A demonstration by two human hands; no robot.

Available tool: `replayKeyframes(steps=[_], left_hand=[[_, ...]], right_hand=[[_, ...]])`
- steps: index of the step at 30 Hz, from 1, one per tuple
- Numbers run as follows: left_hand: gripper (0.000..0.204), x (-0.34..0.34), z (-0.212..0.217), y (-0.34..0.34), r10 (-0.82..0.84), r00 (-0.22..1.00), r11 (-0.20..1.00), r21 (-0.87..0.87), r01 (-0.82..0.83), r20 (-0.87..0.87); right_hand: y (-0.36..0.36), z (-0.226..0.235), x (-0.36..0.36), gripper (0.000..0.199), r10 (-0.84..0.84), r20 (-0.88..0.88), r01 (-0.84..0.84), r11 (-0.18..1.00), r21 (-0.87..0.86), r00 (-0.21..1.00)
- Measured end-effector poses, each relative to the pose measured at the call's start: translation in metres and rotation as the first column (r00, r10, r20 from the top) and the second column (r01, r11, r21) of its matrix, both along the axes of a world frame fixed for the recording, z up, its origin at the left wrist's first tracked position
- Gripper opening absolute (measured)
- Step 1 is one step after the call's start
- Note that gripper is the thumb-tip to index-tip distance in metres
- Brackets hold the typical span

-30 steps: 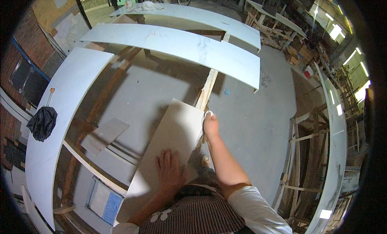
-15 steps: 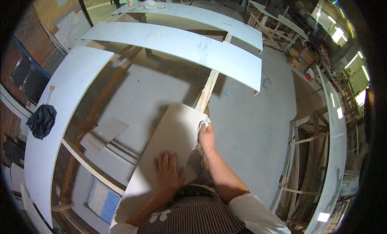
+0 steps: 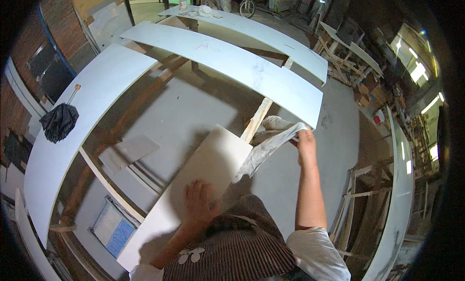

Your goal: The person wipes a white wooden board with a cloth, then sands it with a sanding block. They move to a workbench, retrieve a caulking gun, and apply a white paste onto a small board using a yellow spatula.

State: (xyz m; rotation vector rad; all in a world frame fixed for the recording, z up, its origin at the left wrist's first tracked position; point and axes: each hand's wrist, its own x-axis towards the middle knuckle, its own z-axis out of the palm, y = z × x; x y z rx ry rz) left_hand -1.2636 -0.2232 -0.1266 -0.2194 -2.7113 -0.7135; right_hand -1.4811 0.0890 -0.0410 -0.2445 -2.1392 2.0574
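Note:
My left hand (image 3: 199,201) lies open with its fingers spread, pressing on a long off-white slab (image 3: 224,148) close in front of me. To the right, past the slab's edge, my right hand (image 3: 305,144) is closed on one end of a whitish rag (image 3: 271,148). The rag is stretched and bunched, hanging from my fingers back to the slab's right edge. Beneath the slab's far end, a wooden bar (image 3: 258,119) runs away toward another white slab (image 3: 232,57).
A black crumpled bag with a stick (image 3: 59,122) lies on the left white slab (image 3: 114,70). At the back, another slab holds a bottle (image 3: 183,3) and crumpled cloths (image 3: 206,11). A long slab (image 3: 399,184) leans on wooden racks at right. Below is grey floor (image 3: 334,131).
My right hand has swung outward to the right, away from the slab's edge, drawing the rag out long. My left hand stays on the slab. The view has tilted slightly.

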Motion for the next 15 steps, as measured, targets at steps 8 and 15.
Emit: replayKeyframes(steps=[8,15], left_hand=[[0.032,0.003,0.054,0.026,-0.100,0.899,0.915,0.395,-0.085,0.425],[0.032,-0.003,-0.062,0.171,-0.308,0.742,0.628,0.713,-0.312,0.596]], right_hand=[[-0.021,0.083,-0.076,0.022,0.220,-0.122,-0.250,0.897,-0.365,0.968],[-0.076,-0.056,-0.197,0.019,0.774,-0.197,-0.797,0.596,-0.092,0.602]])
